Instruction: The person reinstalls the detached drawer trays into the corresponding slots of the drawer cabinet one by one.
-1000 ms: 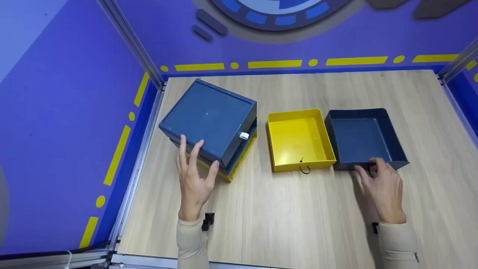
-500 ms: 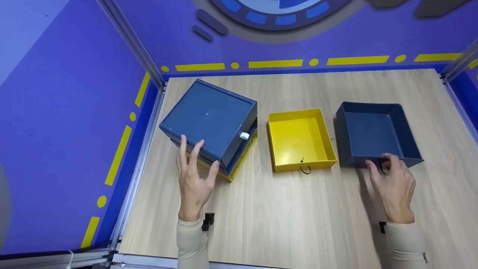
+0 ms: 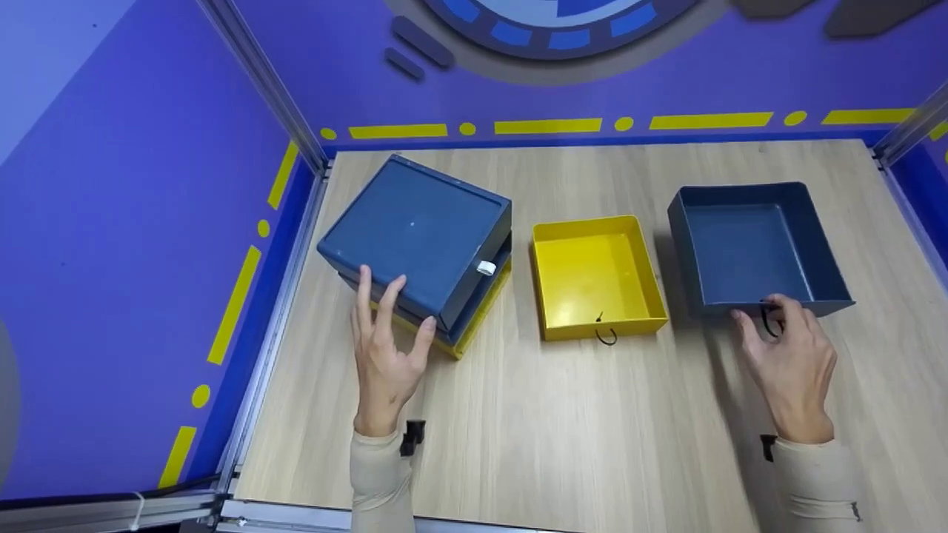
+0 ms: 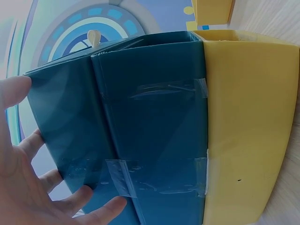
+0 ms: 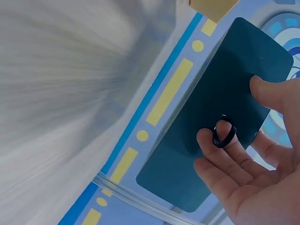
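My right hand (image 3: 792,370) grips the front wall of a dark blue drawer (image 3: 748,252) with its thumb and fingers. In the right wrist view, fingers lie at the black pull loop (image 5: 225,134), and the drawer (image 5: 183,164) hangs above the tabletop. My left hand (image 3: 385,363) rests with spread fingers against a tilted stack of box units (image 3: 415,222). Two blue units lie over a yellow unit (image 4: 251,122); a white tab (image 3: 486,268) marks the top one's front. Left of the raised drawer, a yellow drawer (image 3: 592,274) with a black loop sits on the table.
Blue printed panels (image 3: 170,222) stand along the left and back of the wooden table (image 3: 578,437). A metal rail (image 3: 266,81) runs up the back left corner. Bare wood lies in front of the yellow drawer.
My right hand has moved the blue drawer rightward, away from the yellow drawer, and then up and farther back. My left hand and the stack have stayed in place.
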`<action>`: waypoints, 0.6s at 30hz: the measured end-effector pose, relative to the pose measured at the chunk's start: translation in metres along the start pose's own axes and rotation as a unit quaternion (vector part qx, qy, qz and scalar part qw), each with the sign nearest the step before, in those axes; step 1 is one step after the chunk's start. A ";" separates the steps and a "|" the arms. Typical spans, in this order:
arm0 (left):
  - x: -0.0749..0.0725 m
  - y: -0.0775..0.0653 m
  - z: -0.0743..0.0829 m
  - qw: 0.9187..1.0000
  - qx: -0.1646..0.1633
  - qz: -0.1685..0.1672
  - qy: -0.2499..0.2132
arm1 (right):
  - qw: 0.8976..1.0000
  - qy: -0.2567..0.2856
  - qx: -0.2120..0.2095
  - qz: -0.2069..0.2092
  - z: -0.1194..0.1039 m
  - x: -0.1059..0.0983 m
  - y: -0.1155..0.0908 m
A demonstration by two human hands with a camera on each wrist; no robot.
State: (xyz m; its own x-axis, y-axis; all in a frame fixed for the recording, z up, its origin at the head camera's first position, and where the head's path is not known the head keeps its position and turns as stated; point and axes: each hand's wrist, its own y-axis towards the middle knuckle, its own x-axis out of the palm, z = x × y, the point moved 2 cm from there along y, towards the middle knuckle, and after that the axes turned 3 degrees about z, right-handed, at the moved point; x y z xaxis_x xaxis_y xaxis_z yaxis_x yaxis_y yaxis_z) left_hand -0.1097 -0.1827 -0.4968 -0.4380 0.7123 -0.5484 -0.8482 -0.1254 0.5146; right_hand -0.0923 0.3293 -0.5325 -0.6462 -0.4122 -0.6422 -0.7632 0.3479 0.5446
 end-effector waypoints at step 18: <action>0.000 0.000 0.001 1.000 -0.002 0.000 -0.008 | 0.999 0.026 -0.038 -0.015 -0.029 -0.010 -0.001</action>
State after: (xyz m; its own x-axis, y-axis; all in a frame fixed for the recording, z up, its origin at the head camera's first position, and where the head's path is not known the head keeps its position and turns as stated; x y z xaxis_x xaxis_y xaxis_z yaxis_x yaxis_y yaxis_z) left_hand -0.1095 -0.1820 -0.4963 -0.4341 0.7229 -0.5375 -0.8490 -0.1288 0.5125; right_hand -0.0850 0.3091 -0.5106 -0.6202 -0.4654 -0.6315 -0.7790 0.2708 0.5655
